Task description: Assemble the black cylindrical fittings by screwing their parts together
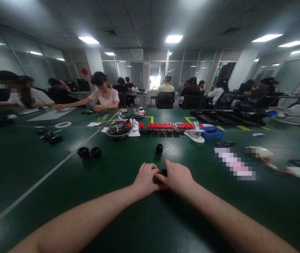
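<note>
Both my hands meet over the green table, their fingers closed around one small black object (157, 178). My left hand (146, 177) grips it from the left, and my right hand (178, 175) from the right. Most of the object is covered by my fingers, so its exact kind is hidden. Just beyond my hands a round black part (159, 149) stands on the table, ribbed like a cap or lens housing. Two similar black parts, one here (83, 152) and its neighbour (96, 152), sit side by side to the left.
Farther back lie a row of red power strips (160, 125), a bowl of black items (118, 135), white clamp-like stands (196, 133) and a blue bin (213, 133). Cables and a white device (262, 152) are at right. Loose black pieces (52, 136) lie left; a co-worker (104, 96) sits across.
</note>
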The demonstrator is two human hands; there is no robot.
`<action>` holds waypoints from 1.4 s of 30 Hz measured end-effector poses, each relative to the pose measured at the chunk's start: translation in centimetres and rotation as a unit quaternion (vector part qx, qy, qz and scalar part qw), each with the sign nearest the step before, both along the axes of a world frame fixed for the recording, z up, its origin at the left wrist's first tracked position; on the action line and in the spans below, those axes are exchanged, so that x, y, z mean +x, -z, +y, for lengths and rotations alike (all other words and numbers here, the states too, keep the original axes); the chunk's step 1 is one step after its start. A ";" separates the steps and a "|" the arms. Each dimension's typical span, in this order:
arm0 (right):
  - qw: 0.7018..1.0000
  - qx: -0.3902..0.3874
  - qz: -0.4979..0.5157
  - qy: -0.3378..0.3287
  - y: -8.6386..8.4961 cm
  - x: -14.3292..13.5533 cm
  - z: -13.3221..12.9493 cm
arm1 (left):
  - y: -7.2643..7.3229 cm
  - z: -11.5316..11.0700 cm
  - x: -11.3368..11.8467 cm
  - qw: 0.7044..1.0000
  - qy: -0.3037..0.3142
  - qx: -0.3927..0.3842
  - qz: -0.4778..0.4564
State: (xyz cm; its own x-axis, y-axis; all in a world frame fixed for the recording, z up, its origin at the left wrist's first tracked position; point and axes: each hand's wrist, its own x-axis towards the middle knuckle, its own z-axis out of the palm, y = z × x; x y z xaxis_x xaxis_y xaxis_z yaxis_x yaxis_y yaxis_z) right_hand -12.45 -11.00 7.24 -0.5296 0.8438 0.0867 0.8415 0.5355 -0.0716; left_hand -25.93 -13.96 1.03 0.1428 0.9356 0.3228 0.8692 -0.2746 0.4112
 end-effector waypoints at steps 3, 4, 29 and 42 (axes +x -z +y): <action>1.000 -0.006 0.018 -0.008 0.2 0.2 0.5 | -0.1 0.3 0.1 1.000 -0.003 -0.001 0.001; 1.000 -0.009 0.025 -0.012 0.3 0.2 0.6 | -0.1 0.4 0.1 1.000 -0.004 -0.003 0.001; 0.971 0.039 0.117 -0.205 1.5 0.4 0.3 | 0.4 0.5 -0.2 0.999 -0.028 -0.027 0.029; 0.963 0.020 0.128 -0.237 1.2 0.8 -0.8 | 1.1 1.1 -0.2 0.999 -0.030 -0.029 0.002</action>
State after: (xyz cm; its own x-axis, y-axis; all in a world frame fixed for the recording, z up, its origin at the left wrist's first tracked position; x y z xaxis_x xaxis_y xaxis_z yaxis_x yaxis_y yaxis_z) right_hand -11.68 -11.83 6.05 -0.8119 0.5055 0.2919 0.4591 0.8619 -0.2155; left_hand -26.16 -12.89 -0.06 0.0879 0.9596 0.2672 0.8851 -0.1983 0.4210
